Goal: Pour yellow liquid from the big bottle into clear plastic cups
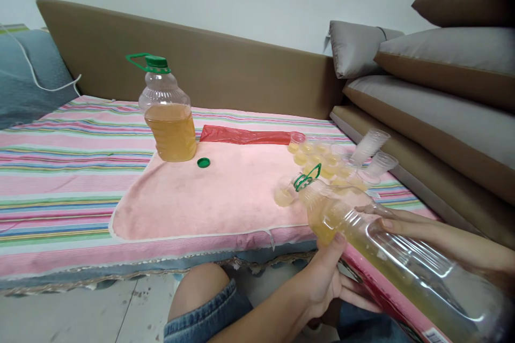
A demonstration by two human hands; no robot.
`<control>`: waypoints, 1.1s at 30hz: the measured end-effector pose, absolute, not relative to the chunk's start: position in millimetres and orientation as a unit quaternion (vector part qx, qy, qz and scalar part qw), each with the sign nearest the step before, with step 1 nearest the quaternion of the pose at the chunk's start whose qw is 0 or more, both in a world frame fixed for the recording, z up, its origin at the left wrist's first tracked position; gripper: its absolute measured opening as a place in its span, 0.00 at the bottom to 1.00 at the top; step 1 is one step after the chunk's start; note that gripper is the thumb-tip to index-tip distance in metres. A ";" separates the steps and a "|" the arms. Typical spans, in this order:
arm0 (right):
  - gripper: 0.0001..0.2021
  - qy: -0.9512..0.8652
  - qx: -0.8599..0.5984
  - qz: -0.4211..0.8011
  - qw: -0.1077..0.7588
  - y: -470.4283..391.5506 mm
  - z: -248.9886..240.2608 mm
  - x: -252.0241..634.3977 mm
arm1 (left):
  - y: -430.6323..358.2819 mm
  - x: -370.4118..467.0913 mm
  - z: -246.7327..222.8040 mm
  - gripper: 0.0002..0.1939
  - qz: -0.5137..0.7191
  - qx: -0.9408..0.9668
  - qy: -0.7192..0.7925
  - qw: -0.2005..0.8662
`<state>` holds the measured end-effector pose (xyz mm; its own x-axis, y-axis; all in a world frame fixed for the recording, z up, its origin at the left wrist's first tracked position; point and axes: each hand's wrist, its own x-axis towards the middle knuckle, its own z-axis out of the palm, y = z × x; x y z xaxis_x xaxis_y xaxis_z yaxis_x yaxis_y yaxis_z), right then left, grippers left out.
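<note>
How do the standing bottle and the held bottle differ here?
The standing bottle is upright and untouched, while the held bottle is tilted in the left hand and right hand.
The standing bottle wears a green cap; the held bottle's mouth shows none.
The standing bottle's visible side is bare; the held bottle shows a reddish label.
Both are clear, with yellowish liquid and green neck handles.

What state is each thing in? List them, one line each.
Held bottle: tilted, uncapped, partly full
Left hand: gripping the held bottle
Right hand: gripping the held bottle
Standing bottle: upright, capped, partly full
Loose green cap: off, lying on the cloth
Grouped cups: upright, holding yellow liquid
Nested cups: stacked, leaning
Pink cloth: spread out
Cushions: piled up
</note>
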<state>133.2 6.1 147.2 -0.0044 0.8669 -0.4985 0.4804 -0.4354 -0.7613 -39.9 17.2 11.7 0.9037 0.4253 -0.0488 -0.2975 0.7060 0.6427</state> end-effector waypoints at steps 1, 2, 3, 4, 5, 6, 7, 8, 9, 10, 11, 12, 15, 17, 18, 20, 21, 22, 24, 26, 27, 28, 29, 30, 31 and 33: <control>0.22 -0.493 -0.679 0.508 0.192 6.1 147.3 133.2 | 17.3 -39.7 11.5 0.56 0.197 0.328 0.096 0.919; 0.22 -0.490 -0.679 0.512 0.192 6.1 147.4 133.1 | 17.3 -39.7 11.5 0.56 0.198 0.327 0.095 0.919; 0.23 -0.487 -0.679 0.515 0.193 6.0 147.5 133.1 | 17.4 -39.6 11.6 0.56 0.198 0.327 0.095 0.919; 0.24 -0.483 -0.679 0.518 0.193 6.0 147.4 133.3 | 17.4 -39.6 11.8 0.56 0.198 0.327 0.096 0.919; 0.25 -0.480 -0.680 0.520 0.193 6.1 147.3 133.5 | 17.4 -39.6 12.2 0.57 0.199 0.327 0.097 0.919; 0.26 -0.479 -0.681 0.520 0.192 6.2 147.1 133.9 | 17.4 -39.8 12.8 0.57 0.198 0.327 0.097 0.919; 0.27 -0.480 -0.682 0.518 0.189 6.4 146.8 134.3 | 17.3 -40.0 13.4 0.58 0.198 0.328 0.098 0.919; 0.27 -0.483 -0.684 0.513 0.187 6.7 146.5 134.7 | 17.3 -40.3 14.2 0.58 0.197 0.328 0.100 0.919; 0.28 -0.486 -0.686 0.509 0.186 7.0 146.2 135.1 | 17.3 -40.7 15.0 0.59 0.197 0.328 0.102 0.918; 0.28 -0.489 -0.686 0.506 0.184 7.2 145.9 135.3 | 17.2 -41.1 15.9 0.59 0.196 0.328 0.105 0.918; 0.28 -0.489 -0.686 0.507 0.183 7.3 145.8 135.3 | 17.1 -41.6 16.7 0.60 0.196 0.328 0.108 0.918; 0.28 -0.485 -0.686 0.511 0.183 7.3 145.8 135.2 | 17.0 -42.1 17.5 0.60 0.196 0.326 0.110 0.918; 0.27 -0.477 -0.682 0.522 0.188 6.7 146.0 134.6 | 16.7 -43.5 19.4 0.62 0.200 0.322 0.112 0.918; 0.26 -0.475 -0.685 0.518 0.192 6.3 146.1 134.3 | 16.5 -44.2 20.2 0.63 0.204 0.319 0.112 0.919; 0.26 -0.476 -0.686 0.515 0.195 6.2 145.9 134.2 | 16.4 -44.4 20.5 0.64 0.204 0.318 0.111 0.919; 0.25 -0.476 -0.688 0.510 0.201 6.3 145.3 134.2 | 15.8 -44.6 20.9 0.65 0.203 0.317 0.108 0.920; 0.24 -0.475 -0.688 0.510 0.203 6.5 144.9 134.2 | 15.6 -44.7 21.0 0.65 0.202 0.318 0.108 0.920; 0.24 -0.474 -0.688 0.510 0.206 6.6 144.4 134.3 | 15.3 -44.8 21.0 0.65 0.202 0.318 0.108 0.920; 0.22 -0.472 -0.689 0.507 0.213 6.8 143.4 134.7 | 15.3 -45.0 20.9 0.64 0.203 0.318 0.109 0.920; 0.21 -0.467 -0.693 0.504 0.220 6.8 142.5 135.3 | 15.7 -45.2 20.9 0.62 0.204 0.319 0.109 0.919; 0.20 -0.463 -0.695 0.503 0.222 6.7 142.2 135.6 | 16.1 -45.2 21.0 0.61 0.204 0.321 0.110 0.918; 0.20 -0.459 -0.698 0.502 0.225 6.6 141.9 135.8 | 16.5 -45.3 21.1 0.60 0.203 0.324 0.109 0.917; 0.19 -0.455 -0.700 0.501 0.226 6.4 141.7 136.0 | 16.9 -45.3 21.3 0.59 0.203 0.326 0.109 0.917; 0.19 -0.453 -0.700 0.502 0.228 6.1 141.7 136.0 | 17.2 -45.2 21.4 0.59 0.202 0.328 0.109 0.916; 0.19 -0.452 -0.699 0.504 0.230 5.9 141.7 135.8 | 17.6 -45.1 21.5 0.59 0.201 0.328 0.109 0.917; 0.20 -0.449 -0.696 0.509 0.234 5.6 141.7 135.6 | 18.4 -45.1 21.4 0.59 0.199 0.328 0.108 0.917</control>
